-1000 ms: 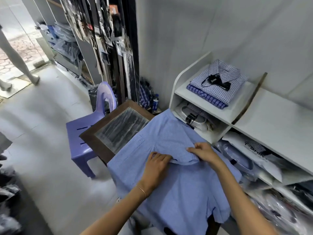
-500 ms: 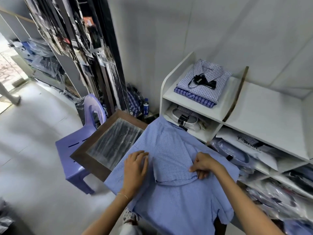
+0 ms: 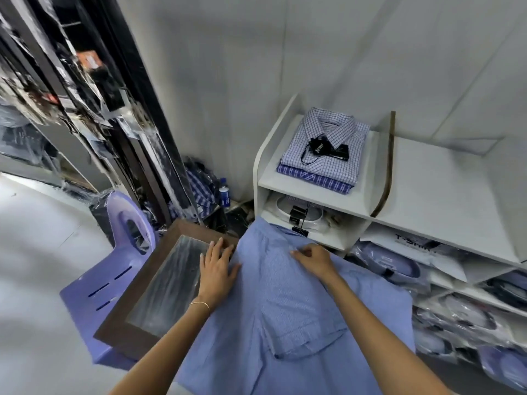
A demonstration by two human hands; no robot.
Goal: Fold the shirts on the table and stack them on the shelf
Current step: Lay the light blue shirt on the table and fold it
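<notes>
My left hand (image 3: 218, 269) lies flat with straight fingers on the left edge of the blue shirt (image 3: 285, 323), fingertips reaching onto the table (image 3: 159, 283) beside it. My right hand (image 3: 312, 259) has its fingers curled, pinching a fold of the shirt near its far end. The shirt is spread over the right part of the table, one sleeve folded across the middle, its far corner touching the lower level of the white shelf (image 3: 413, 181). On the shelf top lies a stack (image 3: 325, 151) of two folded shirts, a checked one with a black tag above a blue striped one. Below it sits a white packed shirt (image 3: 302, 212). A purple chair (image 3: 114, 275) stands just left of the table. Bagged shirts (image 3: 399, 266) fill the lower shelves on the right
</notes>
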